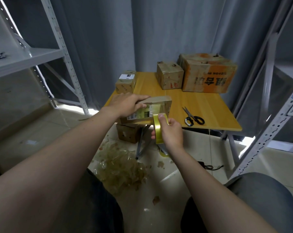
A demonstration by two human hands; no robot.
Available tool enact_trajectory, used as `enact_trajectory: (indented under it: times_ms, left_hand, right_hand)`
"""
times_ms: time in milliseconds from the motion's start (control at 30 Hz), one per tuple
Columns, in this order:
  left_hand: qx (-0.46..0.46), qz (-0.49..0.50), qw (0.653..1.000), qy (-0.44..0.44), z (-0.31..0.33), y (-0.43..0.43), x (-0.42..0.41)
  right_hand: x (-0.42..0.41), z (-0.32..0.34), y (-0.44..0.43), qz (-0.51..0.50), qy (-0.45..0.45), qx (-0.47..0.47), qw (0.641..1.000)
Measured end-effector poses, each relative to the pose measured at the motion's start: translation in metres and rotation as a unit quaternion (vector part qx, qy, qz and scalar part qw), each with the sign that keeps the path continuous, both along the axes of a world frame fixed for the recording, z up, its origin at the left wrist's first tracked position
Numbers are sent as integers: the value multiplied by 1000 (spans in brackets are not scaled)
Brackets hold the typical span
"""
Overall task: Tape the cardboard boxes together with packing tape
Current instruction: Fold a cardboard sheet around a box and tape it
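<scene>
I see the left hand (pixel 127 104) laid flat, fingers straight, pressing on the flat brown cardboard box (pixel 160 101) at the near left corner of the yellow wooden table (pixel 201 105). The right hand (pixel 171 133) curls round the upright yellow roll of packing tape (pixel 158 130) at the table's near edge, with tape running onto that box. I count five boxes: small box (pixel 125 81), medium box (pixel 170 75) and large orange-printed box (pixel 208 76) along the table's far side, and a floor box (pixel 129 133) beneath it. One pair of black-handled scissors (pixel 192 119) lies on the table.

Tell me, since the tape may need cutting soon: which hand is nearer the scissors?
Right. The right hand, gripping the tape roll, is just left of the scissors; the left hand presses the box farther left.
</scene>
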State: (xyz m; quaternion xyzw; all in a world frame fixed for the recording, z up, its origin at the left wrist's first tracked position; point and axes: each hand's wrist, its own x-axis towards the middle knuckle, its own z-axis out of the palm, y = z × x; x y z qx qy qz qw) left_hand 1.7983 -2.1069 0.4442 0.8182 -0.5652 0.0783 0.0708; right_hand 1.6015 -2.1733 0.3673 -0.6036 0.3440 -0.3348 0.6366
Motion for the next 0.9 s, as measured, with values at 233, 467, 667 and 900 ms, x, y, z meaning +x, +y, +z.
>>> enact_trajectory:
  times_ms: [233,467,667,900]
  left_hand:
    - [11,-26,999,42,5,-1,9]
    - [30,-24,995,94,5,-12,24]
    - [-96,-45,994,-35,-8,-12,-2]
    - [55,45,980,-185,-38,-5,-9]
  right_hand:
    - [-19,1,2,102,-16,-16,994]
    - [-14,15,2,113,-91,-50,988]
    - [2,10,-5,91,-74,0,993]
    - [15,22,-11,77,-69,-6,995]
